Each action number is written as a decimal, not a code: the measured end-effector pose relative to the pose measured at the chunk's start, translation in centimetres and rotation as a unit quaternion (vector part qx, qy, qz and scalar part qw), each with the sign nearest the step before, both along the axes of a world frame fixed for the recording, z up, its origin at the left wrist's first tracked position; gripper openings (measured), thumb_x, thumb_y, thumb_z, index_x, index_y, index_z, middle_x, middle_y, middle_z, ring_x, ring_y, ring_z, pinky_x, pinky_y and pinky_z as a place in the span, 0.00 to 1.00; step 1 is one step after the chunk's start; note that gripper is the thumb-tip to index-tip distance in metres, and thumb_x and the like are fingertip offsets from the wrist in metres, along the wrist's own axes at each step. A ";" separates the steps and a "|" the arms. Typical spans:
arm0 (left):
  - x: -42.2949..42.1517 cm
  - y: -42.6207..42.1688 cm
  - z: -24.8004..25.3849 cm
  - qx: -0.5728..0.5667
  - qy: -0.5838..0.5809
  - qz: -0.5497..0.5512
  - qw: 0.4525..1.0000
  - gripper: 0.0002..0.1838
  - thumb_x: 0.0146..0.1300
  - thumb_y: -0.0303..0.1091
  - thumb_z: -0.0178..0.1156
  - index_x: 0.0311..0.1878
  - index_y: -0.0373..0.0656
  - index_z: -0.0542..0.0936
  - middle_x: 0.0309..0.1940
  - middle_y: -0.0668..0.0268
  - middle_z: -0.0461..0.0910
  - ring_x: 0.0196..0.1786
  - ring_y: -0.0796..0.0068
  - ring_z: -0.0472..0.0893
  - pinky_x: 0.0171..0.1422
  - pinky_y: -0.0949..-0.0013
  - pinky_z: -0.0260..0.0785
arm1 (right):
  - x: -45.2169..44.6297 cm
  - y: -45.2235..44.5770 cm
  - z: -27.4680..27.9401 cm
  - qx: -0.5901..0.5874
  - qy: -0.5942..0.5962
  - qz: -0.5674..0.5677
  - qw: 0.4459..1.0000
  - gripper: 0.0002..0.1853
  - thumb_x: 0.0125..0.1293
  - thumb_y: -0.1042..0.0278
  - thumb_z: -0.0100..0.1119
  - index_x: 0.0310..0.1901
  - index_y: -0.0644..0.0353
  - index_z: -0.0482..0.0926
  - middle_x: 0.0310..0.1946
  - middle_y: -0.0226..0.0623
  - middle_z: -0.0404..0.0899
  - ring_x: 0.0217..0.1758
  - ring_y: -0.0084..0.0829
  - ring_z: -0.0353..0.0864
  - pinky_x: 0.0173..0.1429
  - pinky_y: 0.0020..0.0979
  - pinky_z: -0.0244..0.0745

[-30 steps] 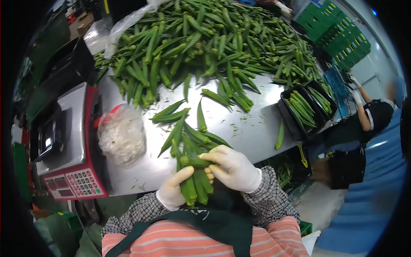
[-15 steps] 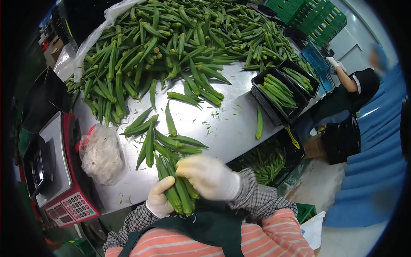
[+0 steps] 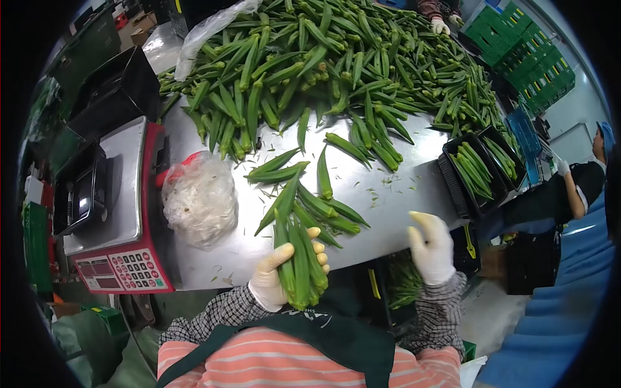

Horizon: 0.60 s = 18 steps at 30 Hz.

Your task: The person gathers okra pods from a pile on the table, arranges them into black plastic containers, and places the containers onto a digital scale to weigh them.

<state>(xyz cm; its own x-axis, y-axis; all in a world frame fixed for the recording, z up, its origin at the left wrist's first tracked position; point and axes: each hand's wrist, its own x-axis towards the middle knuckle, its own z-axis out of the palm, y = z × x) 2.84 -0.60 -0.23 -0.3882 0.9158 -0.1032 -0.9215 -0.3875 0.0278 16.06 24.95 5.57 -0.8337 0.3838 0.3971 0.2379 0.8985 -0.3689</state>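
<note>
My left hand [image 3: 270,275], in a white glove, is closed around a bunch of okra [image 3: 299,268] over the near edge of the metal table [image 3: 401,200]. My right hand [image 3: 432,251], gloved too, holds nothing; its thumb and fingers are apart, above the table edge on the right. Several loose okra pods [image 3: 317,204] lie just beyond the bunch. Farther back rises a large okra pile [image 3: 310,64]. To the right stand two black trays [image 3: 460,200], side by side, with okra in them.
At the left stands a red scale [image 3: 145,262] with a black tray [image 3: 81,194] on it. Beside it lies a crumpled plastic bag [image 3: 200,200]. A crate of okra [image 3: 402,284] sits below the table edge. A co-worker [image 3: 576,187] stands at right; another person's gloved hand [image 3: 440,26] shows behind the pile.
My right hand has left the okra bunch and moved right, its fingers spreading. My left hand still grips the bunch. The view has shifted, with more of the scale showing.
</note>
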 end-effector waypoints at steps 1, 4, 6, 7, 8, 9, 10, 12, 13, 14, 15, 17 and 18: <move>0.0 -0.2 0.0 0.001 0.011 -0.002 1.000 0.28 0.61 0.36 0.55 0.64 0.39 0.62 0.50 0.56 0.74 0.53 0.61 0.75 0.63 0.54 0.65 | -1.8 -1.2 -0.5 -0.023 0.006 0.049 0.999 0.14 0.53 0.74 0.62 0.43 0.60 0.78 0.39 0.42 0.78 0.42 0.44 0.77 0.49 0.37 0.72; 0.1 -1.6 0.3 -0.017 0.025 0.030 0.999 0.28 0.60 0.34 0.56 0.63 0.39 0.63 0.48 0.56 0.74 0.52 0.61 0.75 0.63 0.54 0.65 | -6.4 -3.3 -2.3 -0.053 -0.053 0.082 0.994 0.11 0.52 0.73 0.62 0.39 0.60 0.78 0.35 0.43 0.78 0.41 0.45 0.76 0.46 0.38 0.73; -0.2 -3.0 0.8 -0.048 0.017 0.059 0.997 0.28 0.58 0.32 0.56 0.62 0.40 0.64 0.46 0.57 0.74 0.51 0.61 0.75 0.62 0.54 0.65 | -8.0 -3.1 -3.0 -0.073 -0.088 0.097 0.989 0.08 0.53 0.74 0.61 0.36 0.60 0.78 0.33 0.42 0.77 0.39 0.44 0.77 0.45 0.37 0.73; -0.2 -3.6 0.8 -0.051 0.022 0.075 0.996 0.27 0.57 0.32 0.57 0.61 0.40 0.64 0.46 0.57 0.74 0.51 0.61 0.75 0.62 0.54 0.65 | -8.4 -2.6 -3.0 -0.083 -0.089 0.100 0.988 0.07 0.53 0.75 0.61 0.36 0.61 0.78 0.32 0.42 0.77 0.38 0.43 0.77 0.44 0.36 0.73; -0.3 -4.0 0.7 -0.053 0.026 0.090 0.994 0.27 0.57 0.32 0.57 0.61 0.40 0.65 0.45 0.57 0.74 0.51 0.60 0.75 0.62 0.54 0.65 | -8.5 -2.1 -3.0 -0.092 -0.090 0.102 0.986 0.06 0.53 0.75 0.60 0.35 0.61 0.78 0.31 0.42 0.76 0.37 0.42 0.77 0.43 0.35 0.74; -0.4 -4.3 0.7 -0.055 0.029 0.106 0.992 0.27 0.57 0.32 0.57 0.61 0.40 0.65 0.45 0.57 0.74 0.51 0.60 0.75 0.62 0.53 0.65 | -8.4 -1.6 -2.5 -0.118 -0.061 0.086 0.987 0.06 0.53 0.76 0.60 0.34 0.62 0.77 0.31 0.41 0.76 0.36 0.40 0.78 0.42 0.33 0.74; -0.5 -4.5 0.4 -0.039 0.023 0.112 0.993 0.26 0.57 0.32 0.57 0.59 0.40 0.66 0.46 0.56 0.75 0.52 0.59 0.74 0.62 0.53 0.65 | -8.2 -1.0 -1.7 -0.144 -0.032 0.071 0.986 0.06 0.53 0.77 0.59 0.34 0.62 0.77 0.30 0.41 0.76 0.34 0.38 0.78 0.41 0.31 0.74; -0.6 -4.6 0.0 -0.037 0.019 0.109 0.993 0.25 0.56 0.32 0.57 0.58 0.40 0.67 0.48 0.55 0.74 0.54 0.57 0.74 0.64 0.52 0.64 | -7.6 -1.0 0.6 -0.165 0.016 0.071 0.984 0.05 0.53 0.80 0.59 0.34 0.63 0.77 0.29 0.39 0.75 0.33 0.34 0.78 0.38 0.28 0.74; -0.7 -4.5 -0.1 -0.036 0.020 0.107 0.993 0.24 0.56 0.32 0.57 0.58 0.40 0.68 0.49 0.55 0.74 0.55 0.57 0.73 0.64 0.51 0.63 | -7.3 -1.3 2.3 -0.159 0.039 0.086 0.983 0.05 0.53 0.81 0.59 0.33 0.64 0.76 0.29 0.38 0.75 0.32 0.31 0.78 0.37 0.27 0.74; -0.9 -4.4 -0.4 -0.031 0.030 0.100 0.994 0.23 0.56 0.31 0.56 0.56 0.40 0.69 0.54 0.50 0.72 0.60 0.53 0.70 0.68 0.50 0.60 | -6.8 -1.7 3.8 -0.165 0.016 0.105 0.981 0.07 0.53 0.82 0.59 0.35 0.64 0.77 0.30 0.38 0.76 0.34 0.31 0.79 0.39 0.27 0.75; -1.1 -4.1 0.0 -0.032 0.049 0.099 0.993 0.23 0.56 0.31 0.56 0.56 0.39 0.69 0.55 0.48 0.71 0.62 0.52 0.69 0.69 0.50 0.58 | -6.4 -2.6 5.5 -0.170 -0.018 0.153 0.973 0.08 0.53 0.82 0.59 0.36 0.64 0.77 0.31 0.38 0.76 0.34 0.31 0.79 0.39 0.27 0.75; -1.1 -3.0 1.2 -0.037 0.086 0.097 0.991 0.22 0.56 0.30 0.56 0.55 0.39 0.69 0.57 0.45 0.70 0.64 0.50 0.66 0.71 0.49 0.55 | -6.5 -4.9 7.9 -0.181 -0.085 0.246 0.948 0.10 0.53 0.81 0.59 0.38 0.63 0.78 0.32 0.38 0.77 0.35 0.31 0.80 0.40 0.27 0.75; -0.9 -2.6 1.0 -0.038 0.103 0.091 0.990 0.22 0.55 0.30 0.56 0.55 0.39 0.69 0.60 0.41 0.66 0.68 0.48 0.62 0.74 0.49 0.48 | -7.1 -5.9 7.8 -0.192 -0.098 0.281 0.935 0.11 0.53 0.81 0.60 0.39 0.62 0.79 0.33 0.39 0.77 0.35 0.31 0.80 0.40 0.28 0.75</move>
